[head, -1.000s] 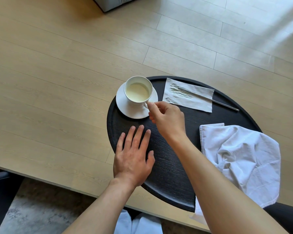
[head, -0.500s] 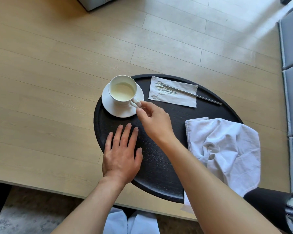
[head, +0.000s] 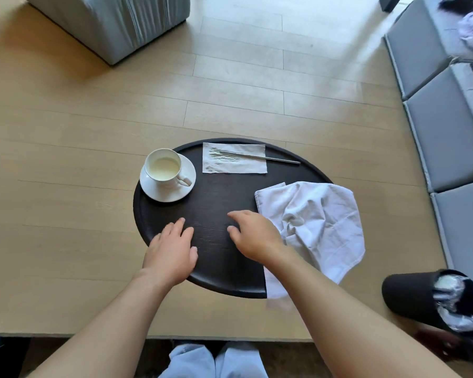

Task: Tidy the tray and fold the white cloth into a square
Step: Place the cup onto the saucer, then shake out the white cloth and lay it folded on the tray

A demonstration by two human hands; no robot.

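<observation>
A round black tray (head: 216, 192) lies on the wooden table. At its left stands a white cup (head: 163, 167) of pale liquid on a white saucer (head: 159, 193). A paper napkin (head: 234, 159) with a thin metal utensil (head: 268, 158) across it lies at the tray's far side. A crumpled white cloth (head: 314, 225) covers the tray's right part and hangs over its near edge. My left hand (head: 172, 249) rests flat on the tray's near left, holding nothing. My right hand (head: 254, 233) hovers over the tray with fingers spread, its back next to the cloth's left edge.
A black bin (head: 432, 298) with crumpled wrapping stands at the near right. Grey seat cushions (head: 445, 126) line the right side and a grey upholstered block (head: 115, 23) sits at the far left. The table's near edge runs just below my forearms.
My right hand has let go of the cup's handle and drawn back toward me and to the right, beside the cloth. My left hand stays flat on the tray. The camera view has pulled back.
</observation>
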